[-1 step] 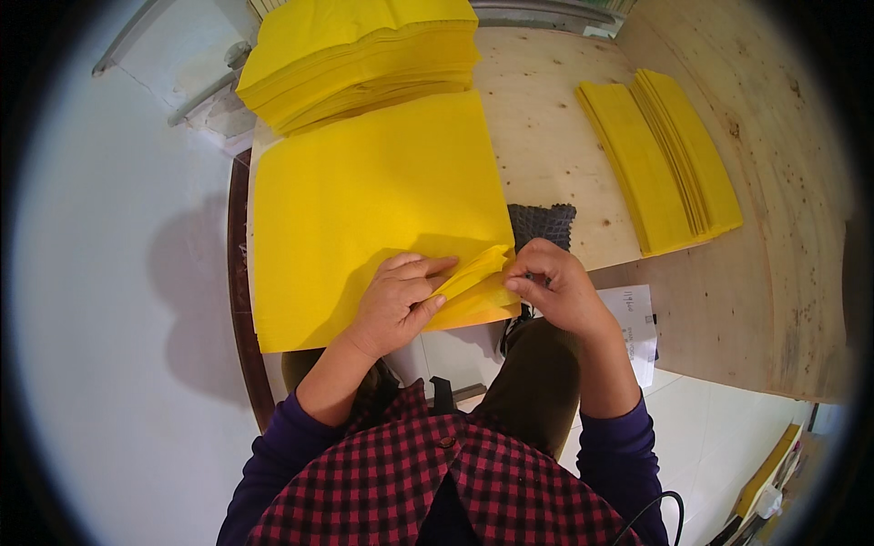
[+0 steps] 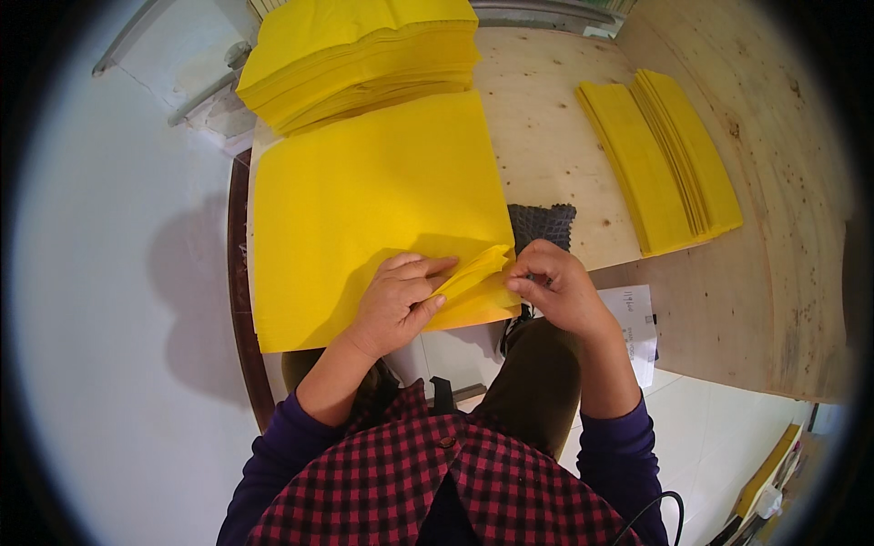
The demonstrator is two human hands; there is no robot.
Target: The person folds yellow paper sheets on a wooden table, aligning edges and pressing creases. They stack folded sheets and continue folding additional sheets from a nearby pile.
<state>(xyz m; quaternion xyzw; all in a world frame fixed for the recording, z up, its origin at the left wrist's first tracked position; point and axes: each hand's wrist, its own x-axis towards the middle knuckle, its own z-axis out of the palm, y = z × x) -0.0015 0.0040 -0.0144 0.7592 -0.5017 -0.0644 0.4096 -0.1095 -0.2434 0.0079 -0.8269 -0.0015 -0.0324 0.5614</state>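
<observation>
A flat yellow sheet, which looks like thin non-woven fabric (image 2: 373, 182), lies in front of me on the wooden table. Its near right corner is lifted and folded into a loose flap (image 2: 478, 271). My left hand (image 2: 401, 305) rests on the sheet, with the flap's left side caught between thumb and fingers. At the flap's right side my right hand (image 2: 553, 287) has thumb and fingertips pinched together at the sheet's edge; the exact grip there is partly hidden. Whether one layer or more is lifted, I cannot tell.
Behind the sheet rises a thick stack of yellow sheets (image 2: 364, 64). Folded yellow bundles (image 2: 660, 168) lie at the right on the wooden table (image 2: 546, 109). A dark grey textured cloth (image 2: 543, 225) sits beside my right hand. White paper (image 2: 633, 318) shows below the table edge.
</observation>
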